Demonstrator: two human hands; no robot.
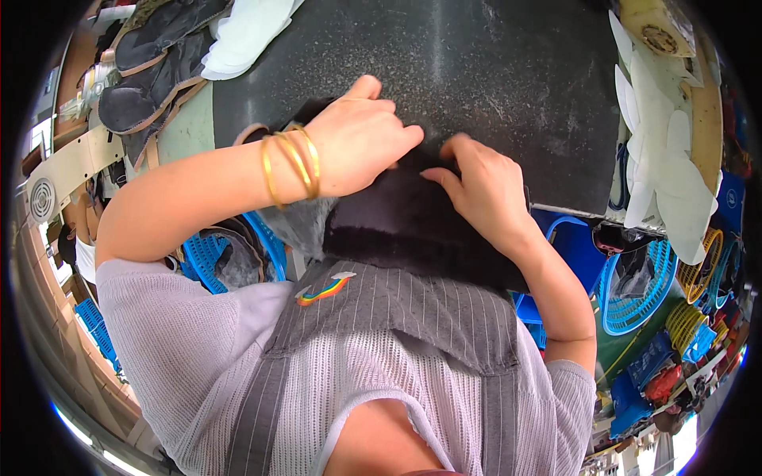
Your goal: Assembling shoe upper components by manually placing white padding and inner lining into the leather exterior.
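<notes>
A black plush-like piece (413, 222) lies over the near edge of the dark work board and hangs down against my apron. My left hand (365, 135), with gold bangles at its wrist, is closed on the far left part of this piece. Its fingers curl under, and their tips are partly hidden. Just to the right, my right hand (488, 186) rests at the far edge of the same piece. Thumb and forefinger there are bent and apart, with dark material behind the gap. Grey fluffy material (303, 226) hangs below my left wrist.
The dark board (508, 87) is dusted with pale fibres. Dark trimmed pieces (151, 75) are stacked at far left, near white sheets (246, 36). More white cut shapes (671, 170) line the right edge. Blue baskets (639, 293) stand below at both sides; a person (83, 246) is at far left.
</notes>
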